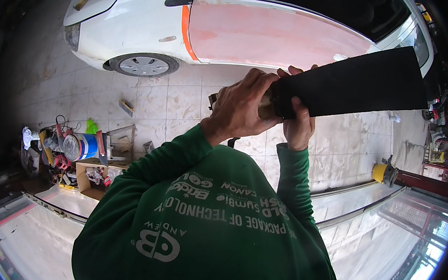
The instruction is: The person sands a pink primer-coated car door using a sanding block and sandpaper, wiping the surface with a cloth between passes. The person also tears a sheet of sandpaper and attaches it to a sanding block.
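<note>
A long, flat, matt black rectangular sheet (356,82), sandpaper by its look, is held up before my chest and stretches to the right. My left hand (244,100) is closed around a tan, block-like piece (268,107) at the sheet's left end. Most of that piece is hidden by my fingers. My right hand (300,124) grips the sheet near the same end, its thumb on the near edge and its fingertips showing past the far edge. Beyond both hands stands a white car with a patchy pink door panel (266,36).
Orange tape (187,33) edges the door beside the front wheel (144,66). A small block (126,107) lies on the tiled floor (184,104). At left are a blue can (80,146) and an open cardboard box (90,180). A yellow bucket (381,172) stands at right.
</note>
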`<state>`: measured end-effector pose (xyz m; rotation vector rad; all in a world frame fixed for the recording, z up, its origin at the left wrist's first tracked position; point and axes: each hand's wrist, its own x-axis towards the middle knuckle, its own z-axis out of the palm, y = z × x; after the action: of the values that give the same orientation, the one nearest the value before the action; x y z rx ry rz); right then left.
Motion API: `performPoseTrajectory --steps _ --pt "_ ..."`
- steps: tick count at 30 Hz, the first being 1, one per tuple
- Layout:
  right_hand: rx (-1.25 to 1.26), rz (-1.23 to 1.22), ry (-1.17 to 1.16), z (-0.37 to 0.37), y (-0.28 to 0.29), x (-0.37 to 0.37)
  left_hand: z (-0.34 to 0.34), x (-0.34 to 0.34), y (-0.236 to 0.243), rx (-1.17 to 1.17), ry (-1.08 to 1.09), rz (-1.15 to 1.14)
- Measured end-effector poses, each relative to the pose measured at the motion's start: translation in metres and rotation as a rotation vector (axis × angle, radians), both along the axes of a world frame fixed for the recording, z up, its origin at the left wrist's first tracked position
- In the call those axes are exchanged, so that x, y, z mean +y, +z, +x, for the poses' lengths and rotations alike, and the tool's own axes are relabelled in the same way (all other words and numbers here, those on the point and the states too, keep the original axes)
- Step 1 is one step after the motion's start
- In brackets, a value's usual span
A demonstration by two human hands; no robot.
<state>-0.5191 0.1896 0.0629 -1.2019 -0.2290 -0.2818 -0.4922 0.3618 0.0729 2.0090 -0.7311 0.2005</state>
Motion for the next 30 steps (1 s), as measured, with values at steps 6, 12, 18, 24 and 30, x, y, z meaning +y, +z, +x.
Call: performPoseTrajectory --steps 6,12,18,24,30 --pt "-0.004 0.021 0.018 0.0 0.005 0.001 -0.002 0.001 0.002 0.023 0.016 0.003" --pt "-0.035 -0.067 -0.024 0.001 -0.003 0.0 0.0 0.003 0.0 0.05 0.02 -0.034" --pt "-0.057 -0.206 -0.018 0.0 -0.001 -0.003 0.0 0.006 -0.003 0.087 0.014 -0.039" --pt "0.006 -0.075 0.03 0.004 -0.001 0.004 0.005 0.004 -0.014 0.008 0.008 -0.146" --pt "0.058 -0.097 0.149 0.023 0.011 -0.013 0.005 0.005 -0.012 0.474 -0.031 -0.41"
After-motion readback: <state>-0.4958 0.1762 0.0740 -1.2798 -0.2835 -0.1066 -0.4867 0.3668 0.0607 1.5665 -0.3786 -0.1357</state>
